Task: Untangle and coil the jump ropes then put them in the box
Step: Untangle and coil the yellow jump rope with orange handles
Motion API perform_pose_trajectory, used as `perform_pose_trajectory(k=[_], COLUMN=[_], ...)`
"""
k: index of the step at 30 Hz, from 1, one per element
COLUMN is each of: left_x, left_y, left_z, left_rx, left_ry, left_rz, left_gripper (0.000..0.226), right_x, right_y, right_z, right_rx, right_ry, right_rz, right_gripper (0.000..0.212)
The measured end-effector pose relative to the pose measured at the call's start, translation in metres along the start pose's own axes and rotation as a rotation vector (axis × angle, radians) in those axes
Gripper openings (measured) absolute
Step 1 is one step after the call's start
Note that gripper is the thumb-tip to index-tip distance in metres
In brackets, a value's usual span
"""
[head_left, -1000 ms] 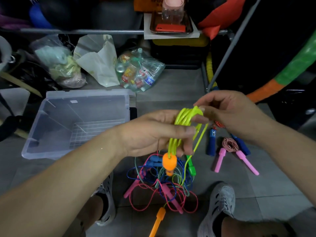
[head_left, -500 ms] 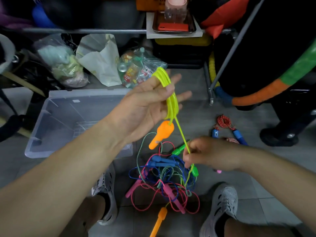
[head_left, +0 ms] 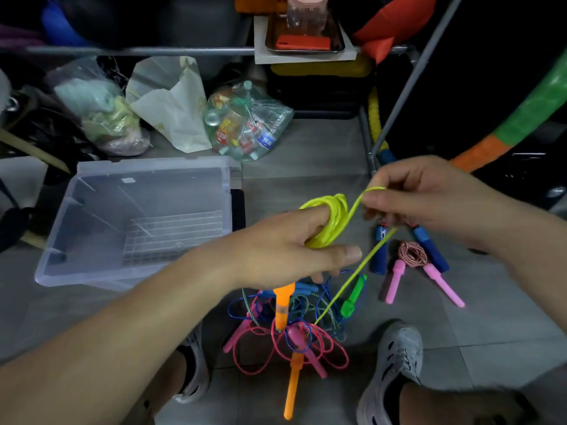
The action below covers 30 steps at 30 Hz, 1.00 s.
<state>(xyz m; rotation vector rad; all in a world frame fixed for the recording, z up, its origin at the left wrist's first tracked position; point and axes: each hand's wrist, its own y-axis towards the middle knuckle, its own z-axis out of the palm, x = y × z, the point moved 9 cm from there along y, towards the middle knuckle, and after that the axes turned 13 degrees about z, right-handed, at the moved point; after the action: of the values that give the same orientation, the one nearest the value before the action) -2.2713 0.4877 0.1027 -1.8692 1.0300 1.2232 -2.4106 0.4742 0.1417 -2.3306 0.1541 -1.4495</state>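
Partly coiled neon-yellow rope (head_left: 333,219)

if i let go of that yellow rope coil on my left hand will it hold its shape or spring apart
Probably springs loose: the yellow rope looks like smooth, springy plastic cord, its loops kept together only by the left hand. It looks light, but the hanging green handle may drag the tail down.

A clear bag of bottles (head_left: 248,124) sits on the grey tile floor (head_left: 306,161), with a white paper bag (head_left: 171,108) touching its left side and a plastic bag of pale stuff (head_left: 104,115) further left. Above, a metal tray (head_left: 337,46) on the shelf rail (head_left: 138,51) holds a red phone (head_left: 303,42) and a pink-lidded jar (head_left: 306,13). 2 grey shoes (head_left: 395,363) show at the bottom.
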Motion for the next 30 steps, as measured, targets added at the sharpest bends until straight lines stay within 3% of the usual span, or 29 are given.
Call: perform_pose_trajectory(k=[2,4,6,9,12,15,18,22,25,28,30], left_x=[-0.003,-0.010,-0.018,-0.032,-0.035,-0.043,-0.055,-0.042,-0.024,-0.014,-0.004], left_y=[-0.001,-0.001,-0.003,-0.003,-0.002,0.001,0.001,0.003,0.000,-0.007,-0.009], left_z=[0.006,0.008,0.007,0.000,-0.011,-0.024,-0.041,-0.071,-0.082,-0.076,-0.068], left_rx=[0.011,-0.014,-0.028,0.012,-0.029,-0.097,-0.170,-0.480,-0.646,-0.583,-0.491], left_ry=[-0.179,-0.440,-0.725,-0.933,-1.026,-1.124,-1.196,-1.046,-0.647,-0.262,-0.160], left_rz=[0.004,0.034,0.054,0.121,0.159,0.236,0.361,0.362,0.259,0.163,0.092], left_gripper=[0.045,0.039,0.051,0.063,0.063,0.068,0.069,0.066,0.080,0.073,0.076], right_x=[0.004,0.007,0.005,0.001,-0.013,-0.035,-0.065,-0.059,-0.038,-0.018,-0.008], right_y=[0.001,0.000,0.002,0.008,0.012,0.012,0.008,0.002,-0.005,-0.012,-0.015], right_z=[-0.016,-0.020,-0.018,-0.005,0.018,0.042,0.075,0.098,0.100,0.088,0.076], right_rx=[-0.219,-0.273,-0.259,-0.152,0.064,0.141,0.236,0.262,0.312,0.339,0.355], right_ry=[-0.251,-0.192,-0.115,-0.025,0.117,-0.105,-0.324,-0.174,0.086,0.227,0.302], right_rz=[-0.057,-0.081,-0.091,-0.071,0.042,0.165,0.307,0.349,0.354,0.324,0.304], right_gripper=[0.014,0.029,0.039,0.031,0.028,0.005,0.009,0.015,0.017,0.016,0.020])
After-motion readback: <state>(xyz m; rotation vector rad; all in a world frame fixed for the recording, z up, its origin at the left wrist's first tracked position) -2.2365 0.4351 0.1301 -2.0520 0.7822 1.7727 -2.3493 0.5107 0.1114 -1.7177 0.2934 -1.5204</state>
